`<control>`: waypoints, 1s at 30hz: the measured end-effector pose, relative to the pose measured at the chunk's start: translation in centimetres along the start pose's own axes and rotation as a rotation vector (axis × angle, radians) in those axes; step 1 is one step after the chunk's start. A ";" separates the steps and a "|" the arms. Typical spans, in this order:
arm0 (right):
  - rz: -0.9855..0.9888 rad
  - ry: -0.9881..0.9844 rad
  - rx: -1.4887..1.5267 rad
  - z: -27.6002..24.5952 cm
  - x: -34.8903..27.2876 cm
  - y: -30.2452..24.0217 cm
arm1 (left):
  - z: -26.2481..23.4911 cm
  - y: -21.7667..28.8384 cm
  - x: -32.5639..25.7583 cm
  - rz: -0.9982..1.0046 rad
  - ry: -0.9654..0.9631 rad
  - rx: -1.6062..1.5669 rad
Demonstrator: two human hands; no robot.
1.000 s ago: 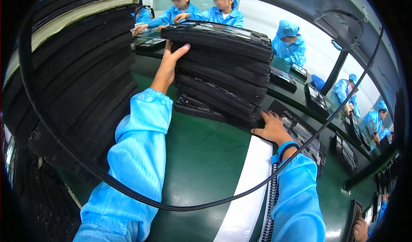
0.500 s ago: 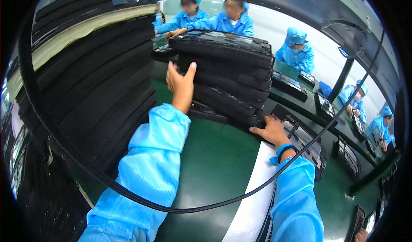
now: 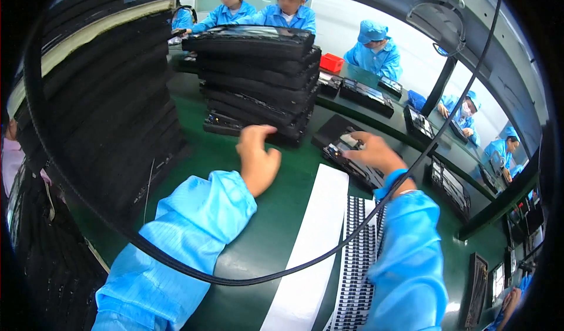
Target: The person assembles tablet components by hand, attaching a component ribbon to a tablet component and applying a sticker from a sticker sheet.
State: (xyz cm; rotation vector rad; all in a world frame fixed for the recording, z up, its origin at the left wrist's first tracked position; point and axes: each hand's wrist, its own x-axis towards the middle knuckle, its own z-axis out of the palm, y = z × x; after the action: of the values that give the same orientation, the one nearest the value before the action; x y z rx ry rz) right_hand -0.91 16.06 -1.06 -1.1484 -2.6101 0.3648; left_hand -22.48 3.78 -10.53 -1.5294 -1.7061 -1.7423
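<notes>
My left hand [image 3: 258,159] is just in front of a stack of black foam trays [image 3: 252,75], its fingers curved and the thumb apart, with nothing in it. Whether its fingertips touch the lowest tray I cannot tell. My right hand [image 3: 379,153] is over a black tray of flat device parts [image 3: 359,169], to the right of the stack. Its thumb and forefinger are apart at the parts, and I see nothing held. The wrist has a blue band [image 3: 392,183].
Tall piles of black foam trays [image 3: 111,96] stand at the left. A white strip [image 3: 311,237] and sheets of small black pieces [image 3: 355,254] lie on the green table [image 3: 258,243]. A black cable [image 3: 252,281] hangs across. Co-workers [image 3: 376,52] sit beyond, near a red bin [image 3: 332,62].
Both hands have come away from the stack of trays. My left hand has dropped to its front; my right hand has moved over the tray beside it. The view has shifted too.
</notes>
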 end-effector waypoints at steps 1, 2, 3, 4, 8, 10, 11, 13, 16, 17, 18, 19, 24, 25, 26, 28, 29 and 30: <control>0.043 -0.052 -0.021 -1.5 -1.3 2.0 | 0.9 1.7 -0.3 -0.021 -0.233 -0.194; 0.095 -0.115 -0.061 -3.1 -2.8 2.4 | 1.4 3.3 -0.3 -0.038 -0.459 -0.374; 0.138 -0.114 -0.143 -4.3 -4.5 3.4 | 2.9 4.0 -0.1 0.050 -0.441 -0.347; 0.179 -0.136 -0.206 -4.9 -6.1 3.4 | 4.2 4.1 0.6 0.144 -0.408 -0.314; 0.299 -0.102 -0.108 -2.3 -9.8 6.3 | 9.2 1.2 2.7 0.162 -0.399 -0.159; 0.311 0.085 0.034 -1.0 -10.9 6.1 | 10.8 1.3 3.7 -0.128 -0.558 0.154; 0.275 0.151 0.004 0.0 -10.5 6.3 | 11.4 0.0 4.0 -0.196 -0.592 0.184; 0.266 0.223 -0.028 1.1 -10.7 6.4 | 11.7 0.2 4.6 -0.253 -0.646 0.198; 0.200 0.452 0.040 2.0 -10.8 6.0 | 11.1 0.6 5.0 -0.266 -0.739 0.159; 0.156 0.510 0.083 2.1 -10.3 6.0 | 10.9 0.7 4.9 -0.200 -0.717 0.130; 0.112 0.568 0.126 2.0 -9.8 6.0 | 10.7 0.6 4.8 -0.135 -0.694 0.102; 0.106 0.594 0.002 2.2 -9.1 6.1 | 11.3 0.8 4.6 -0.155 -0.609 0.044; 0.126 0.665 0.123 2.8 -7.0 7.0 | 11.1 0.9 4.6 -0.166 -0.669 0.178; 0.292 0.720 0.212 2.3 -7.1 7.0 | 11.1 0.7 4.8 -0.172 -0.670 0.184; 0.429 0.782 0.136 2.5 -6.5 8.8 | 11.0 0.6 5.1 -0.178 -0.670 0.190; 0.645 0.372 0.250 1.9 -6.1 10.3 | 11.1 0.6 5.6 -0.196 -0.645 0.104; 0.565 0.373 0.190 2.6 -5.8 10.5 | 11.0 0.8 5.3 -0.234 -0.624 -0.013; 0.484 0.374 0.131 3.2 -5.5 9.8 | 10.6 1.3 5.3 -0.271 -0.601 -0.127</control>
State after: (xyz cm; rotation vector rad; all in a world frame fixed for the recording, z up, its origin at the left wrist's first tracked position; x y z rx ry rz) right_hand 8.26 18.06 -8.03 -1.6175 -1.9478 0.3652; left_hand -18.59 14.83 -8.19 -2.1233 -2.2006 -1.6345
